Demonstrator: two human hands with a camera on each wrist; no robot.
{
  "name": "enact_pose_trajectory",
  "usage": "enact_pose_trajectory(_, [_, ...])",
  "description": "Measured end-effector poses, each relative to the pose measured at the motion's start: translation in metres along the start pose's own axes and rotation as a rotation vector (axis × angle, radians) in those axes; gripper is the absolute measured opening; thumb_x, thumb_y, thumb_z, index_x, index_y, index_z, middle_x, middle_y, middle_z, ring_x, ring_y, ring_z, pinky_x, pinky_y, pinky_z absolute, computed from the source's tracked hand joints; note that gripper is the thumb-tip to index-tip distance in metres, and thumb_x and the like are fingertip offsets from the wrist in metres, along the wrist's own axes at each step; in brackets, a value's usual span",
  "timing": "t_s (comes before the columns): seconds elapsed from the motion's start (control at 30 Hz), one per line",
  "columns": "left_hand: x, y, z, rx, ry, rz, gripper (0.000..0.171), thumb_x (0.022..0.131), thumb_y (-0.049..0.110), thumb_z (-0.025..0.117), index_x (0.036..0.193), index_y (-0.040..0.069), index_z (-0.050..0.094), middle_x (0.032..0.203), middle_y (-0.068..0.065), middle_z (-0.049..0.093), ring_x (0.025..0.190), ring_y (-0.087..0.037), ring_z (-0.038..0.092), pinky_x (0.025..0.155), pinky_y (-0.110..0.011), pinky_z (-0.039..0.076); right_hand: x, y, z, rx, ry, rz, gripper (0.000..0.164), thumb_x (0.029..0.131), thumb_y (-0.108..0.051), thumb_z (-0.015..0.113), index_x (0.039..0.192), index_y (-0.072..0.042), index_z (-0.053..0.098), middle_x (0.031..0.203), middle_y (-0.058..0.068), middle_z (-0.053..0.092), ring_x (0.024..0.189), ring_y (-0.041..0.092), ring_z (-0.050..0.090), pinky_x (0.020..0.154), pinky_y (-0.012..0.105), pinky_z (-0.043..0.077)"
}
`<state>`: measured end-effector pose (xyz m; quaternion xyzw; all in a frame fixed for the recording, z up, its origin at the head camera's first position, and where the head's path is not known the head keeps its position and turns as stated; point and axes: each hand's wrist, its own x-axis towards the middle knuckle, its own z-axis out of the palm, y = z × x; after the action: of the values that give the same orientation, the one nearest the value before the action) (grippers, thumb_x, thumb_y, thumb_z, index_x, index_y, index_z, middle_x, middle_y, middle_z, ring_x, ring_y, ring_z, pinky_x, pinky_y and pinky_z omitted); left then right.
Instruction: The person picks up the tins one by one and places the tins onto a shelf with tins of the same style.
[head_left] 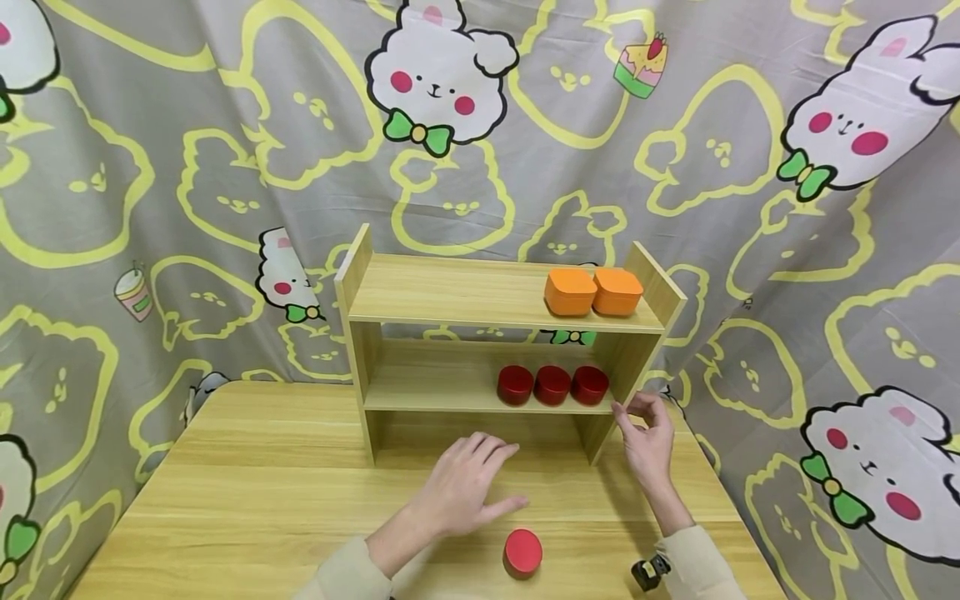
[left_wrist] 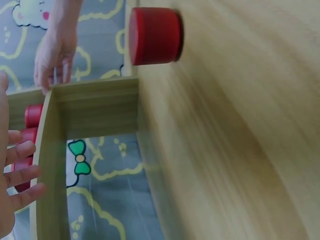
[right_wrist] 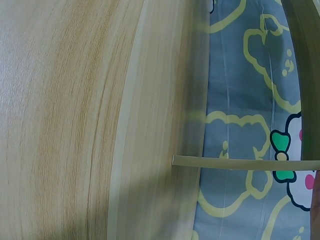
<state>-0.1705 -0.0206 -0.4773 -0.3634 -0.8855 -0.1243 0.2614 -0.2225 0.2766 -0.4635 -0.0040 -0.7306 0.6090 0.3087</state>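
Observation:
My left hand (head_left: 468, 487) hovers over the tabletop before the wooden shelf (head_left: 420, 400), fingers spread and holding nothing. Just below it in the head view stands a round red box (head_left: 522, 553), apart from the hand. My right hand (head_left: 649, 440) is at the shelf's right side panel, its fingertips touching the front edge and outer face. Three more round red boxes (head_left: 552, 386) stand in a row at the right of the middle board. Two orange boxes (head_left: 570, 292) sit side by side on the top board. In the right wrist view the hand is almost wholly hidden.
The shelf stands toward the back of a wooden table (head_left: 225, 500). A grey curtain (head_left: 322, 108) with cartoon rabbits hangs behind and at the sides. A small black device (head_left: 650, 572) is beside the right sleeve.

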Motion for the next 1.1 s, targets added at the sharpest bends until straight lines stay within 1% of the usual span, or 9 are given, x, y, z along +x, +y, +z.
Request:
enact_pose_trajectory(0.2, [-0.008,0.002,0.010,-0.006,-0.005,0.055,0.069,0.089,0.071,0.042,0.130,0.017,0.057,0.119,0.006,0.063,0.109,-0.012,0.057,0.090,-0.031,0.053,0.000,0.002,-0.001,-0.004,0.000,0.016,0.026,0.083,0.002,0.071,0.104,0.008,0.057,0.086,-0.004,0.062,0.080,0.004,0.061,0.058,0.012,0.051])
enact_pose_trajectory(0.27, [-0.010,0.002,0.013,-0.008,-0.020,0.064,0.070,0.090,0.072,0.039,0.129,0.017,0.057,0.119,0.006,0.062,0.109,-0.012,0.058,0.089,-0.031,0.053,0.000,0.002,-0.001,-0.005,0.000,0.021,0.026,0.083,0.001,0.071,0.104,0.008,0.057,0.086,-0.004,0.061,0.080,0.004,0.061,0.058,0.012,0.050])
enact_pose_trajectory(0.37, [-0.014,0.003,0.017,-0.015,-0.065,0.075,0.071,0.090,0.073,0.037,0.130,0.017,0.056,0.120,0.006,0.061,0.110,-0.012,0.058,0.090,-0.033,0.054,0.000,0.002,-0.001,-0.007,0.001,0.024,0.027,0.083,0.001,0.072,0.104,0.007,0.057,0.085,-0.005,0.061,0.080,0.003,0.061,0.058,0.012,0.050])
enact_pose_trajectory(0.43, [-0.017,0.005,0.020,-0.015,-0.100,0.087,0.072,0.090,0.074,0.037,0.130,0.018,0.055,0.120,0.006,0.061,0.111,-0.013,0.058,0.093,-0.034,0.053,0.000,0.002,-0.001,-0.005,0.003,0.022,0.027,0.083,0.001,0.072,0.104,0.007,0.057,0.085,-0.006,0.061,0.080,0.003,0.061,0.058,0.012,0.050])
enact_pose_trajectory(0.57, [-0.025,0.008,0.029,-0.021,-0.145,0.118,0.070,0.089,0.073,0.039,0.130,0.018,0.055,0.121,0.006,0.061,0.112,-0.014,0.058,0.096,-0.034,0.052,0.000,0.001,-0.001,-0.005,0.006,0.014,0.026,0.082,0.001,0.072,0.103,0.008,0.057,0.084,-0.006,0.061,0.079,0.002,0.061,0.058,0.012,0.050])
enact_pose_trajectory(0.7, [-0.031,0.012,0.035,-0.010,-0.184,0.136,0.071,0.090,0.073,0.037,0.130,0.018,0.055,0.121,0.006,0.061,0.111,-0.013,0.058,0.095,-0.033,0.052,0.000,0.000,0.000,-0.006,0.007,0.005,0.026,0.082,0.002,0.072,0.103,0.009,0.057,0.085,-0.005,0.061,0.079,0.003,0.061,0.058,0.012,0.050])
enact_pose_trajectory(0.83, [-0.036,0.017,0.038,0.002,-0.213,0.148,0.072,0.089,0.074,0.036,0.129,0.019,0.056,0.119,0.006,0.062,0.110,-0.012,0.058,0.092,-0.033,0.053,0.000,0.000,0.000,-0.006,0.005,0.005,0.026,0.082,0.002,0.072,0.103,0.009,0.057,0.085,-0.004,0.061,0.079,0.003,0.060,0.058,0.012,0.050])
enact_pose_trajectory(1.1, [-0.043,0.023,0.047,-0.006,-0.261,0.157,0.072,0.088,0.075,0.038,0.130,0.019,0.054,0.119,0.006,0.060,0.113,-0.012,0.056,0.096,-0.034,0.051,0.000,0.000,0.000,0.001,0.006,0.005,0.026,0.082,0.003,0.071,0.103,0.010,0.057,0.085,-0.004,0.061,0.080,0.004,0.061,0.057,0.012,0.050])
